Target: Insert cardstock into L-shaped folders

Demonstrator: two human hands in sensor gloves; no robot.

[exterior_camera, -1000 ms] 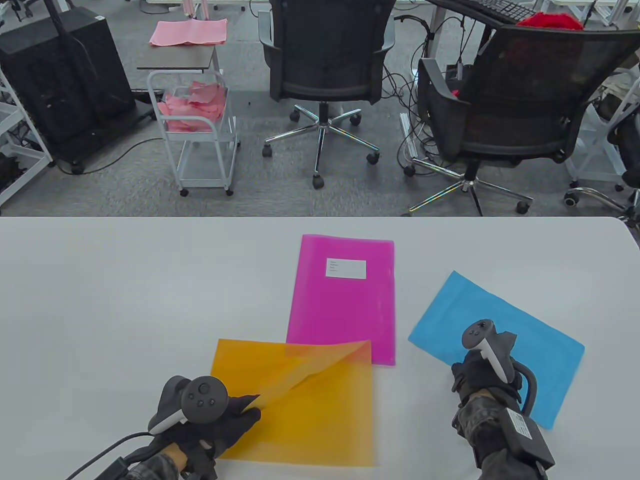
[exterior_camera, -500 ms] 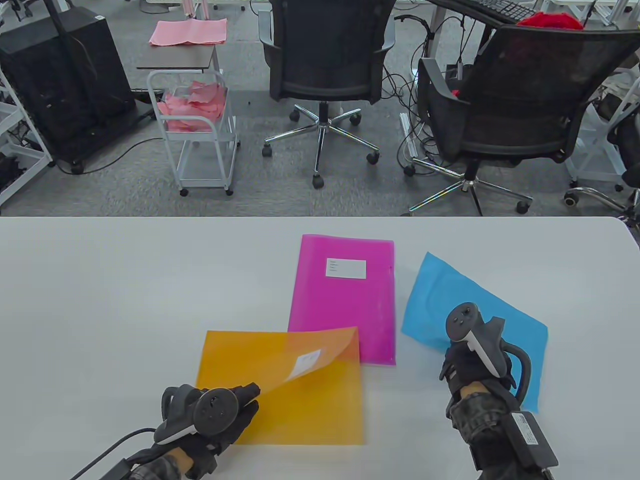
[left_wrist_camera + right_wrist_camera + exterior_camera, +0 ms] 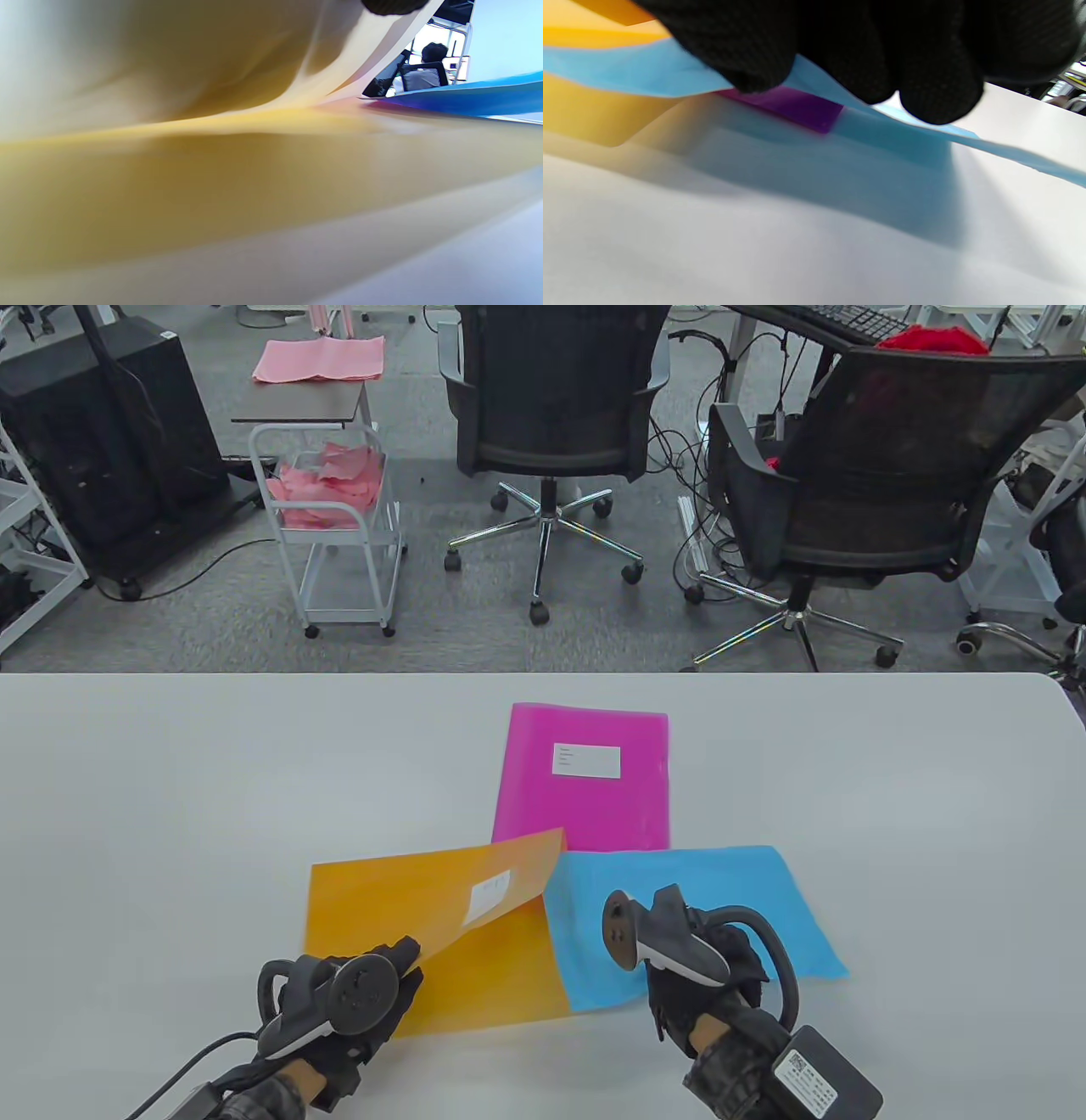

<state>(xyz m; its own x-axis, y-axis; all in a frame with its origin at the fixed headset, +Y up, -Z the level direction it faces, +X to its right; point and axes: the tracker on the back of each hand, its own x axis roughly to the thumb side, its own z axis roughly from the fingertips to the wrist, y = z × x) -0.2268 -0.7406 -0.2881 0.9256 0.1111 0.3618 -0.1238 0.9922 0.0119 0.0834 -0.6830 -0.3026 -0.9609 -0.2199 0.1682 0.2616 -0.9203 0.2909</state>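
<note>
Pinched between the gloved fingers of the left hand (image 3: 361, 997), the top leaf of the orange folder (image 3: 509, 976) is peeled up from its near left corner, its white label (image 3: 489, 893) showing through the translucent plastic. That grip is a clenched one on the leaf alone; the lower leaf lies flat on the white surface (image 3: 170, 780). The right hand (image 3: 691, 963) grasps the blue cardstock (image 3: 687, 891) by its near edge, fingers curled over it (the right wrist view shows the sheet raised off the surface, with a shadow below). The sheet's long axis runs roughly left to right, and its left end points into the open mouth of the orange folder, overlapping the lower leaf and passing under the raised one.

The folder is a thin, glossy rectangle, long axis also left to right, tilted slightly. The cardstock is matte and opaque, bowing gently where it is held. Behind both lies a pink folder (image 3: 585, 780), flat, its long axis running away from the person, a white label near its far end; its near edge is covered by the orange leaf and the blue sheet.
</note>
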